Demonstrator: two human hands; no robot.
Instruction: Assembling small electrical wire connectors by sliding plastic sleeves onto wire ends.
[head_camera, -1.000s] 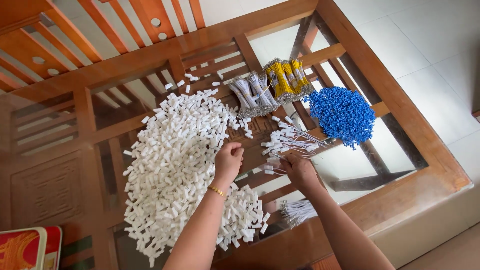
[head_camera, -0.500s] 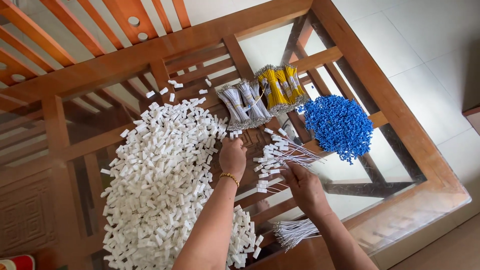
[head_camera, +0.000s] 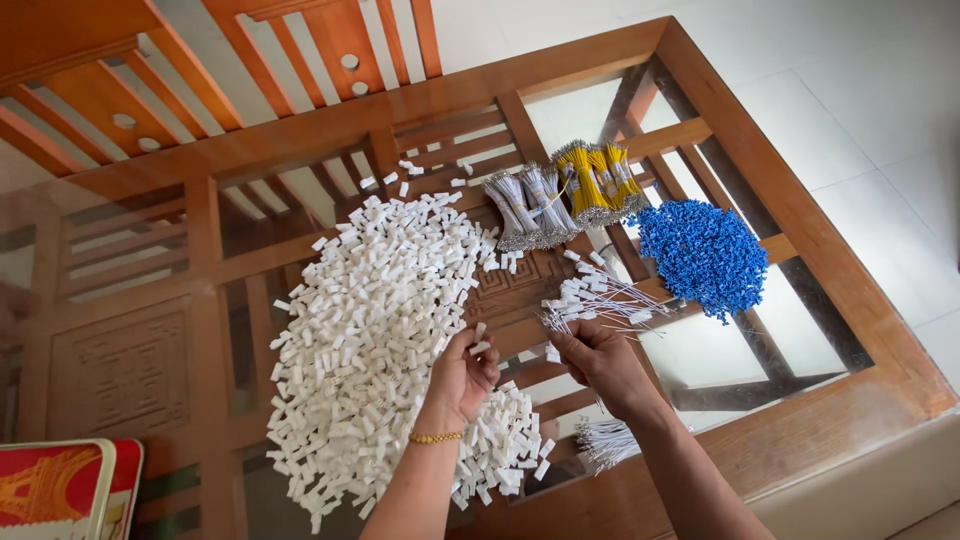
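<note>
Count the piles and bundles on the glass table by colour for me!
White piles of small pieces: 1
Blue piles: 1
Yellow wire bundles: 3
Grey wire bundles: 3
Total: 8

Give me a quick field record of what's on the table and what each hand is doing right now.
surface: glass-topped wooden table
left hand: pinching one small white piece, over the white pile
right hand: gripping a fan of thin wires with white tips
blue heap: right of the wires
bundles: grey and yellow, far side
</note>
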